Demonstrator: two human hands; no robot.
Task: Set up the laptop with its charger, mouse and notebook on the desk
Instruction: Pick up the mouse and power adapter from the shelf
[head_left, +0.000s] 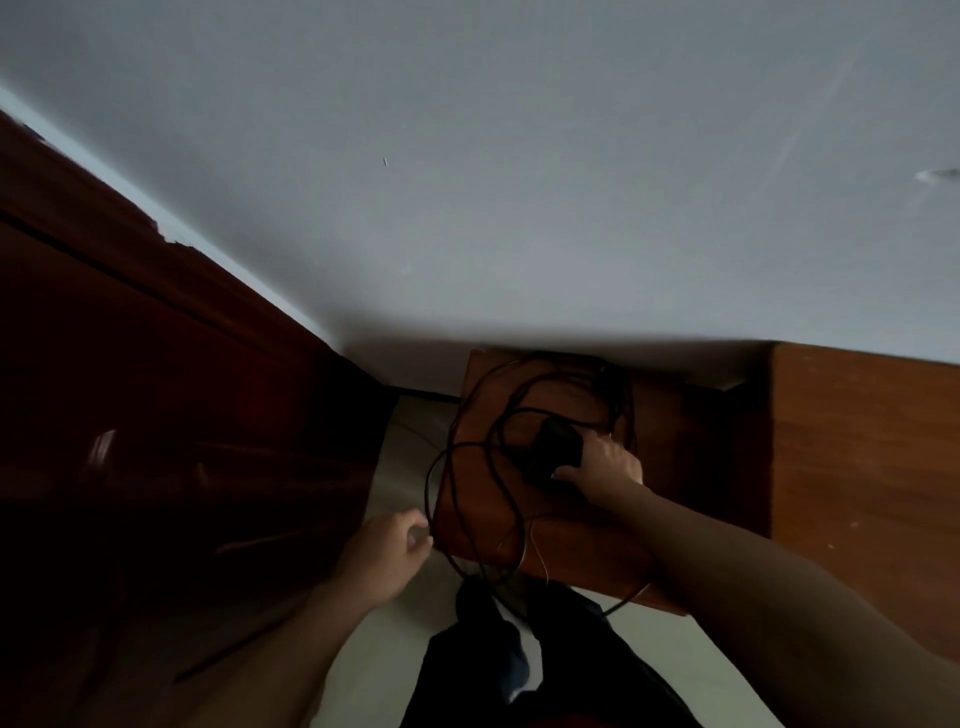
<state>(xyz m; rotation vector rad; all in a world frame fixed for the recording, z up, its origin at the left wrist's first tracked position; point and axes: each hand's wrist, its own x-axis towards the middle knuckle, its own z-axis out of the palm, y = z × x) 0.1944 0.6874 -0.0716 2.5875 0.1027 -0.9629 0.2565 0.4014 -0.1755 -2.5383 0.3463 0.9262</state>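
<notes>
A black charger brick (558, 449) lies on a small brown wooden stand (670, 431) against the wall. My right hand (605, 467) grips the brick from its right side. The charger's black cable (467, 467) runs in several loops over the stand and hangs off its left and front edges. My left hand (387, 545) is at the stand's left front corner, fingers curled, pinching a loop of the cable. No laptop, mouse or notebook is in view.
A dark wooden cabinet (156, 415) fills the left side. A taller brown wooden desk side (857, 467) stands to the right of the stand. A pale floor (405, 457) runs between them. Dark clothing (519, 660) lies below, and a thin pale wire (540, 561) crosses the stand's front.
</notes>
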